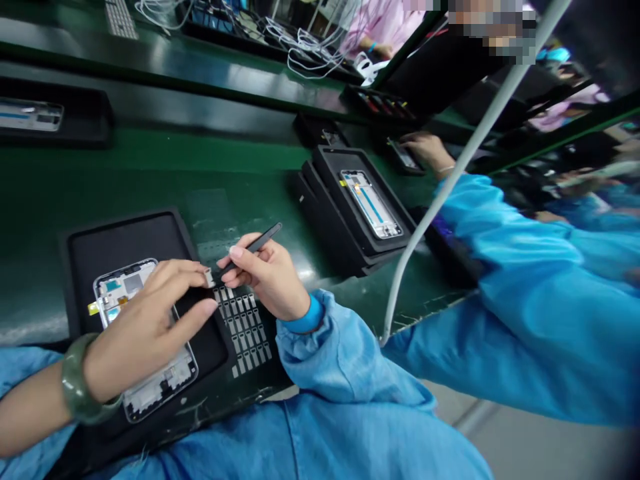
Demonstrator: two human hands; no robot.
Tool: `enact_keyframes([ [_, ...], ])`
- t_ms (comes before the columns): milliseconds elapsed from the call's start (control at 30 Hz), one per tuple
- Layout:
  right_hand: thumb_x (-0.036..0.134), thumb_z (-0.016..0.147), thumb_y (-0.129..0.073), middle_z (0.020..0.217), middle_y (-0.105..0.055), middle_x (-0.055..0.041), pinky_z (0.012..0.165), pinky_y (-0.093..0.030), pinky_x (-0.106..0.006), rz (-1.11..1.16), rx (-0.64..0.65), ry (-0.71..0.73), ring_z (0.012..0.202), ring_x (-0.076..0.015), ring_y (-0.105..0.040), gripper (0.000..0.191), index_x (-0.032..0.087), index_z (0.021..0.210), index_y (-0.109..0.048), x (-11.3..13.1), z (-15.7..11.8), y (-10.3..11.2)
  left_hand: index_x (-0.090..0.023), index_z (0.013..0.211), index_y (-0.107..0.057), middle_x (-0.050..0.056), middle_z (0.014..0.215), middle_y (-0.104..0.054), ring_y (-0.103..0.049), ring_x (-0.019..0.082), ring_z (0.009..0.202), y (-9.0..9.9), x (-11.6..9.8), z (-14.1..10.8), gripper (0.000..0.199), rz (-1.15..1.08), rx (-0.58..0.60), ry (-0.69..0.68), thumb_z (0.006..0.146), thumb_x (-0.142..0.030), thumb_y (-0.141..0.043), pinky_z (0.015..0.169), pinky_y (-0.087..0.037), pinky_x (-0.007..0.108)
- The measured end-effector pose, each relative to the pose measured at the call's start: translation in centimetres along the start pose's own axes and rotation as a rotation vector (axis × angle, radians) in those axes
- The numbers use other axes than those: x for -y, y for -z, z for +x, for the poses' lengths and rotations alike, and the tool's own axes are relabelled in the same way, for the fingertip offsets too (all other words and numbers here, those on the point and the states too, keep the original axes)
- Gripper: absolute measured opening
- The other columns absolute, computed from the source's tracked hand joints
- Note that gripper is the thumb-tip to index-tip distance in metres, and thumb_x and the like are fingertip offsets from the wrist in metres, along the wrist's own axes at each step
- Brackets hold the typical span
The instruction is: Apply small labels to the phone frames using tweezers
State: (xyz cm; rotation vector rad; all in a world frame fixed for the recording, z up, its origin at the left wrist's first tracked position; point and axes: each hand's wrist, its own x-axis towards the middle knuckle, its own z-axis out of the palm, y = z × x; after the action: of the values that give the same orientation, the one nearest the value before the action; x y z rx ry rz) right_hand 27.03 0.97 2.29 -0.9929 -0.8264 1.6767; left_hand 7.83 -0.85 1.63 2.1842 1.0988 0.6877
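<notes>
A person in a blue smock [345, 363] works over a phone frame [161, 393] lying in a black tray [125, 240] on a green counter [150, 163]. The right hand [267, 273] holds black tweezers [255, 248] in a narrow grip, their tips angled down to a small pale part [209, 278]. The left hand [145, 327], a green stone bangle [77, 380] at its wrist, spreads wide over the frame, its index fingertip [200, 268] against that same part; whether this hand pinches it cannot be told. The part sits between the two hands, above the frame's right edge. A yellow tag [93, 308] juts from the frame's left edge, and a grid of small grey pieces [243, 327] lies in the tray just right of the frame, below the tweezers. Farther along the counter, a second phone frame [371, 203] sits in a stacked black tray [350, 160]. Beyond it, a co-worker's hand [425, 148] reaches from a blue sleeve [510, 227] to a phone [404, 155], and a white cord [453, 180] runs diagonally across the right of the view.
</notes>
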Motion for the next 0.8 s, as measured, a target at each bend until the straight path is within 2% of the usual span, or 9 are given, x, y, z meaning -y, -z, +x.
enact_keyframes([
  [100, 0.031, 0.071, -0.075, 0.067, -0.069, 0.0023, 0.052, -0.055, -0.015, -0.026, 0.107, 0.017, 0.055, -0.0080, -0.067, 0.024, 0.016, 0.076, -0.057, -0.5, 0.8, -2.5, -0.024, 0.086, -0.059, 0.001, 0.101, -0.060, -0.059, 0.016, 0.098, 1.4, 0.2, -0.9, 0.019, -0.174, -0.110, 0.160, 0.089, -0.039, -0.048, 0.087, -0.049, 0.030],
  [200, 0.030, 0.069, -0.077, 0.066, -0.067, 0.0027, 0.054, -0.056, -0.016, -0.111, 0.211, 0.026, 0.057, -0.0088, -0.067, 0.025, 0.016, 0.077, -0.057, -0.6, 1.3, -4.4, -0.025, 0.079, -0.060, -0.001, 0.096, -0.061, -0.059, 0.015, 0.094, 2.5, 0.9, -2.2, 0.021, -0.215, -0.090, 0.249, 0.088, -0.040, -0.049, 0.083, -0.049, 0.028],
  [300, 0.030, 0.069, -0.077, 0.066, -0.066, 0.0021, 0.055, -0.056, -0.017, -0.154, 0.274, 0.031, 0.057, -0.0093, -0.068, 0.026, 0.016, 0.077, -0.057, -0.6, 2.1, -5.4, -0.025, 0.080, -0.060, -0.001, 0.092, -0.061, -0.059, 0.014, 0.087, 3.6, 1.5, -3.6, 0.024, -0.192, -0.055, 0.301, 0.089, -0.043, -0.046, 0.076, -0.050, 0.026],
  [400, 0.030, 0.072, -0.074, 0.068, -0.067, 0.0020, 0.054, -0.056, -0.017, -0.133, 0.229, 0.075, 0.057, -0.0090, -0.067, 0.024, 0.016, 0.078, -0.056, -1.0, 3.6, -5.8, -0.027, 0.097, -0.058, 0.001, 0.105, -0.060, -0.057, 0.018, 0.100, 4.4, 2.6, -4.7, 0.025, 0.024, -0.112, 0.279, 0.088, -0.047, -0.047, 0.084, -0.049, 0.032],
  [467, 0.032, 0.072, -0.074, 0.069, -0.067, 0.0020, 0.054, -0.056, -0.018, -0.140, 0.201, 0.078, 0.057, -0.0089, -0.067, 0.024, 0.017, 0.079, -0.056, -1.8, 4.9, -6.1, -0.024, 0.109, -0.054, 0.006, 0.120, -0.055, -0.049, 0.024, 0.116, 4.7, 3.7, -5.2, 0.036, 0.231, -0.144, 0.207, 0.086, -0.051, -0.050, 0.096, -0.044, 0.041],
  [533, 0.035, 0.070, -0.075, 0.069, -0.066, 0.0020, 0.054, -0.056, -0.018, -0.171, 0.212, 0.032, 0.057, -0.0090, -0.067, 0.028, 0.017, 0.079, -0.056, -2.7, 6.2, -6.4, -0.019, 0.112, -0.052, 0.011, 0.126, -0.052, -0.044, 0.029, 0.123, 4.6, 4.8, -5.6, 0.044, 0.374, -0.136, 0.127, 0.085, -0.054, -0.050, 0.101, -0.039, 0.049],
  [633, 0.040, 0.066, -0.077, 0.068, -0.064, 0.0027, 0.053, -0.055, -0.017, -0.232, 0.260, -0.039, 0.056, -0.0086, -0.067, 0.034, 0.016, 0.077, -0.055, -3.9, 7.5, -7.0, -0.016, 0.106, -0.053, 0.014, 0.121, -0.055, -0.046, 0.031, 0.120, 4.1, 5.7, -5.9, 0.045, 0.447, -0.122, 0.080, 0.086, -0.056, -0.048, 0.101, -0.038, 0.052],
  [800, 0.041, 0.067, -0.076, 0.067, -0.063, 0.0035, 0.052, -0.055, -0.016, -0.315, 0.302, -0.066, 0.056, -0.0084, -0.066, 0.034, 0.017, 0.078, -0.054, -4.6, 7.9, -7.3, -0.017, 0.104, -0.053, 0.013, 0.119, -0.056, -0.045, 0.030, 0.121, 3.8, 5.6, -6.1, 0.044, 0.416, -0.123, 0.124, 0.086, -0.057, -0.048, 0.104, -0.036, 0.052],
])
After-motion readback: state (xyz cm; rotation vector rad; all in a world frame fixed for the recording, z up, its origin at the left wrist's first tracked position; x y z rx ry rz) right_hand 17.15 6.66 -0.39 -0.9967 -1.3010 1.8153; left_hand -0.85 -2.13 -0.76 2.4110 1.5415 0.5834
